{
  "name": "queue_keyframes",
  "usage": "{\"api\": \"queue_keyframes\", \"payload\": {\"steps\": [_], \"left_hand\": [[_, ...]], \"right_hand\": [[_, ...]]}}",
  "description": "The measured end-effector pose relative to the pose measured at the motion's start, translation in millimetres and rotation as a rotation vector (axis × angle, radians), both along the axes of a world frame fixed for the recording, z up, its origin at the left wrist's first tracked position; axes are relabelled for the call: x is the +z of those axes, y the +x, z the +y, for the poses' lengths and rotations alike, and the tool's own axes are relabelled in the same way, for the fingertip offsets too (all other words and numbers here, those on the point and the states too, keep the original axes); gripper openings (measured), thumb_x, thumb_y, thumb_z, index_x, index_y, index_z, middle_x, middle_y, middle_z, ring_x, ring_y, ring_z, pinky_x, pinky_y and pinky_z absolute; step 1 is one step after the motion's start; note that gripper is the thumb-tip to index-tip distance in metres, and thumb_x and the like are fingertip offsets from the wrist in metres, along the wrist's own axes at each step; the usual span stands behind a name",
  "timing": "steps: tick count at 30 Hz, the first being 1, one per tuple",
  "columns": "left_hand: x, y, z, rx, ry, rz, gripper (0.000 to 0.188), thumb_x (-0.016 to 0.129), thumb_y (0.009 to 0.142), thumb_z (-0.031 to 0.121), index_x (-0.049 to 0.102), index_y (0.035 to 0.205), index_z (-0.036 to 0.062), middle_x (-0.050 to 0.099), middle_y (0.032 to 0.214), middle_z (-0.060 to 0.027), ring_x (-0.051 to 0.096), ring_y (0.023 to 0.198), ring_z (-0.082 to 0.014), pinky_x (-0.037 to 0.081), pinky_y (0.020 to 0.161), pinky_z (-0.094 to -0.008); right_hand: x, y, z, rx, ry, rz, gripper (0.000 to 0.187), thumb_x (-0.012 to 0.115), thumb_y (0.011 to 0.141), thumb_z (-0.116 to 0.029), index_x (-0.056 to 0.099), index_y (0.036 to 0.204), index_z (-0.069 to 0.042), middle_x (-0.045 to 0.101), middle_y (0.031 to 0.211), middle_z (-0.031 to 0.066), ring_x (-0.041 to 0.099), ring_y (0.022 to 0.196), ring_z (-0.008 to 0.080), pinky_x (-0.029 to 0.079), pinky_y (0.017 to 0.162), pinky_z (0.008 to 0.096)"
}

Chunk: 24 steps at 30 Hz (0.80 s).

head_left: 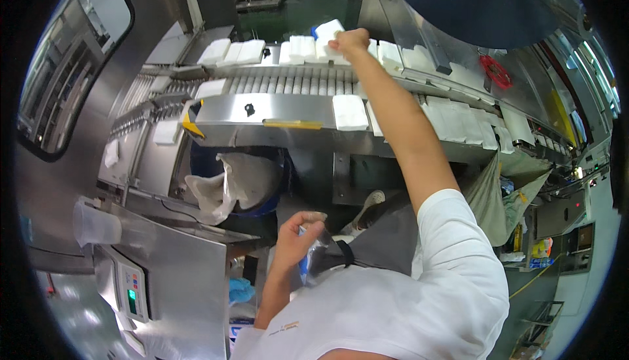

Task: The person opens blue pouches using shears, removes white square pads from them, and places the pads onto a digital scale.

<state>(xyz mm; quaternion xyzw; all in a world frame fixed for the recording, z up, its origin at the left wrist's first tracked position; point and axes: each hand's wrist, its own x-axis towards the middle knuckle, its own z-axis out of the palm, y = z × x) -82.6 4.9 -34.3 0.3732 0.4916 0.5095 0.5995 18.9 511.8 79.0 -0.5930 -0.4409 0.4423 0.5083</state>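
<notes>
Right hand [351, 40], at full stretch over the rollers [288, 85], seems to pinch the lower edge of a white pad [329, 29] sitting tilted atop the far row of pads [302, 47]; a thin edge grip at that reach could let it slip or shove neighbours out of line. Forearm hangs over the near row of pads [464, 123], so a low sweep could drag some askew. Left hand [296, 234] curled near the lap, can't tell if it's holding anything.
</notes>
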Motion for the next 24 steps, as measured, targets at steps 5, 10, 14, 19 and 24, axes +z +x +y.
{"api": "queue_keyframes", "payload": {"steps": [5, 10, 14, 19, 24], "left_hand": [[-1, 5, 2, -0.021, 0.0, 0.093, 0.024, 0.074, 0.096, 0.014, 0.072, 0.116, 0.002, 0.07, 0.094, 0.0022, 0.061, 0.084, -0.0039, 0.048, 0.076, -0.0214], [11, 2, -1, -0.022, -0.021, -0.017, 0.024, 0.074, 0.096, 0.015, 0.071, 0.116, 0.002, 0.07, 0.093, 0.0009, 0.061, 0.084, -0.0046, 0.049, 0.075, -0.0218], [14, 0, 0, -0.004, -0.021, -0.052, 0.024, 0.073, 0.097, 0.015, 0.071, 0.117, 0.0017, 0.07, 0.093, 0.0011, 0.06, 0.082, -0.0042, 0.048, 0.075, -0.0209], [26, 9, 19, 0.191, 0.203, 0.143, 0.022, 0.067, 0.102, 0.016, 0.069, 0.117, 0.0001, 0.066, 0.093, 0.0028, 0.055, 0.078, -0.0031, 0.045, 0.071, -0.0194], [40, 46, 52, 0.315, 0.342, 0.341, 0.029, 0.06, 0.107, 0.021, 0.06, 0.128, 0.0, 0.061, 0.086, 0.0009, 0.049, 0.072, -0.0058, 0.042, 0.065, -0.0216]], "right_hand": [[-5, 19, -21, -0.114, -0.003, 0.039, 0.029, 0.077, 0.086, -0.008, 0.066, 0.095, 0.017, 0.075, 0.079, 0.0206, 0.077, 0.067, 0.0238, 0.063, 0.056, 0.0311], [4, 25, -45, 0.01, 0.061, -0.263, 0.03, 0.073, 0.089, -0.02, 0.07, 0.085, 0.01, 0.077, 0.08, 0.017, 0.076, 0.061, 0.0252, 0.062, 0.064, 0.0334], [18, 41, -64, 0.024, 0.381, -0.94, 0.031, 0.064, 0.095, -0.026, 0.073, 0.092, 0.003, 0.076, 0.092, 0.0233, 0.075, 0.077, 0.0362, 0.06, 0.079, 0.0436], [28, 91, -176, 0.29, 0.642, -1.006, 0.024, 0.06, 0.097, -0.022, 0.07, 0.106, -0.002, 0.073, 0.095, 0.0221, 0.071, 0.09, 0.0405, 0.056, 0.081, 0.0476], [3, 139, -359, 1.081, 0.213, -0.389, 0.049, 0.078, 0.087, -0.023, 0.063, 0.128, -0.002, 0.072, 0.111, 0.0162, 0.072, 0.096, 0.0224, 0.058, 0.085, 0.0358]]}}
